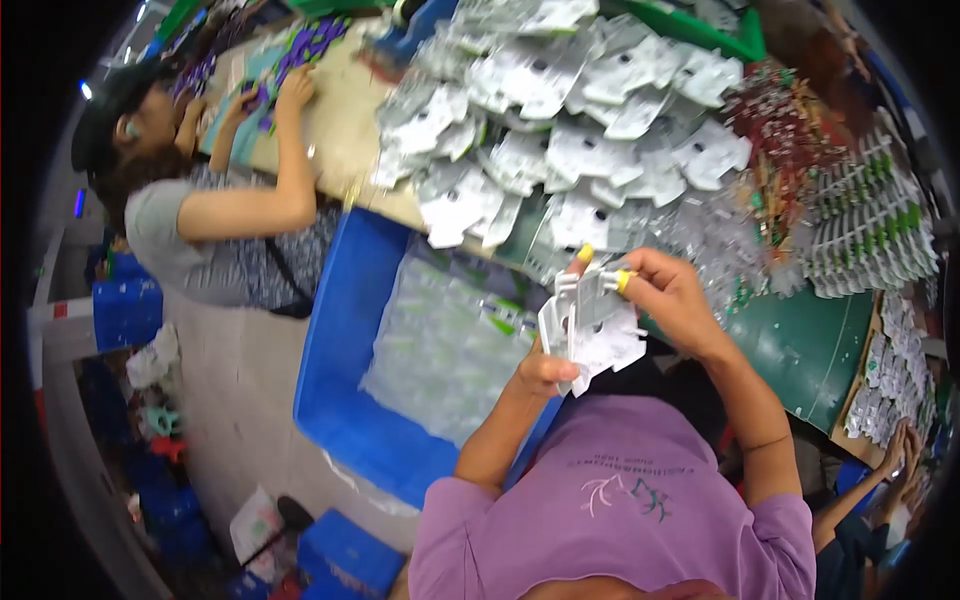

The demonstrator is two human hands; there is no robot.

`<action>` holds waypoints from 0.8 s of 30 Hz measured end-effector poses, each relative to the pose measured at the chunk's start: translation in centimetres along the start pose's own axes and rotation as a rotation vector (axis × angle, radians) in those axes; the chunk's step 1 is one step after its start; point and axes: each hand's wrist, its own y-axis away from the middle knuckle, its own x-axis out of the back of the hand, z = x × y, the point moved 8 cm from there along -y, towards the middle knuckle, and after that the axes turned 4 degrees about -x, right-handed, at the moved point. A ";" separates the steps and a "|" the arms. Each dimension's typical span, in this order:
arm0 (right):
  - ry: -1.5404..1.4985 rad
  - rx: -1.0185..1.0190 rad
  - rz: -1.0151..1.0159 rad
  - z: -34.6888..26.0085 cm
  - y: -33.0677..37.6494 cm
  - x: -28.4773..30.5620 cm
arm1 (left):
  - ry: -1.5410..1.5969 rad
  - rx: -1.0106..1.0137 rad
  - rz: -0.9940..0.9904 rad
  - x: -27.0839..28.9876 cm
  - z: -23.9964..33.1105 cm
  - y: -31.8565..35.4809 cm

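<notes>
- I have the left hand (545, 372) gripping the white plastic part (612, 345) at its lower left, the thumb over its near edge.
- I see the right hand (675, 300) pinching the same part near its upper right corner, where small prongs stick out.
- A yellow cover sits on one fingertip of each hand (the brightest spots in my view).
- The part itself is held tilted in front of the purple shirt (620, 450), beside the right edge of the blue bin (345, 270).
- In that bin I make out a layer of clear plastic bags (440, 350) with green showing through, too blurred for me to tell more.
- Beyond the hands, a big heap of white parts (550, 75) covers the table.
- To the right of the heap I find a tangle of red wires (780, 130), then a row of white-and-green pieces (870, 220) standing close together.
- Near the right hand lies a green work surface (800, 340).
- At upper left, a co-worker (230, 235) in a grey top reaches over purple pieces (312, 40).
</notes>
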 end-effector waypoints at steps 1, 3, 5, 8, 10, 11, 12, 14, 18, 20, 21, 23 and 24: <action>-0.049 0.017 -0.043 -0.3 0.1 -0.1 | 0.012 0.044 0.013 -0.6 0.1 0.2; -0.128 0.053 -0.009 -1.6 0.6 0.7 | -0.005 0.109 0.038 -1.1 -0.1 0.0; -0.136 0.138 0.022 -3.4 0.6 1.7 | -0.088 0.155 0.058 -0.1 -0.3 0.2; 0.170 0.337 0.399 -9.8 0.2 8.2 | 0.138 0.125 -0.004 -0.9 0.5 -0.9; 0.302 0.577 0.602 -15.6 -0.4 13.8 | 0.119 0.108 -0.077 -1.3 0.7 -1.9; 0.229 0.508 0.548 -17.1 -2.4 16.1 | 0.139 0.101 -0.025 -0.8 0.6 -2.0; 0.015 0.414 0.427 -18.1 -4.9 16.5 | 0.158 0.088 0.033 -0.1 0.7 -2.0; 0.028 0.470 0.524 -19.3 -9.4 21.0 | 0.176 0.116 0.011 -0.8 -0.2 -2.8; 0.518 0.151 0.506 -19.4 -14.5 19.1 | 0.117 0.142 -0.044 -2.0 0.0 -3.4; 0.725 0.238 0.635 -23.2 -12.5 18.5 | 0.098 0.102 -0.013 -1.9 1.0 -3.3; 0.861 0.356 0.690 -24.8 -13.0 19.4 | 0.090 0.076 0.022 -1.3 1.4 -3.1; 1.200 0.656 0.829 -27.9 -12.7 20.7 | 0.115 0.081 0.020 -1.6 1.0 -3.6; 1.200 0.660 0.830 -28.2 -13.8 21.1 | 0.138 0.086 0.030 -1.6 0.8 -3.9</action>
